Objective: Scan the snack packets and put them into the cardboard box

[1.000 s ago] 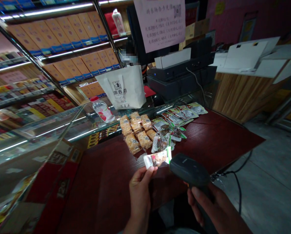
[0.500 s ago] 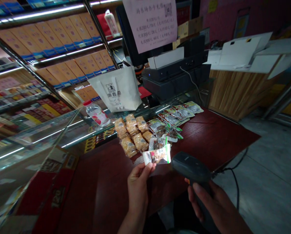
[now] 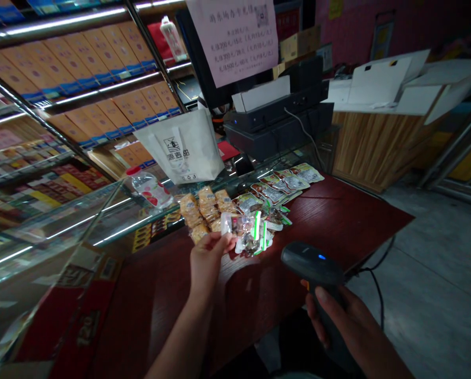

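Between thumb and fingers, my left hand (image 3: pixel 211 258) pinches a small snack packet (image 3: pixel 241 223) with a clear window and a green edge. It is held up in front of the wrapped crackers (image 3: pixel 207 202) and overlaps other packets behind it. My right hand (image 3: pixel 338 316) is wrapped round the handle of a black barcode scanner (image 3: pixel 312 266), a blue light showing on its top. The scanner's head points toward the packets. Several flat snack pouches (image 3: pixel 278 187) lie in an overlapping row on the dark red tabletop (image 3: pixel 290 284).
A clear bottle with a red cap (image 3: pixel 150 189) and a white tote bag (image 3: pixel 182 152) stand on the glass counter behind. Beyond are a monitor with a pink paper sign (image 3: pixel 235 45) and a black cash drawer (image 3: pixel 274 134). A cable hangs at the table's right edge.
My left hand has moved left and away from me with the packet, now over the crackers. The scanner stays in nearly the same place; its blue light now shows.
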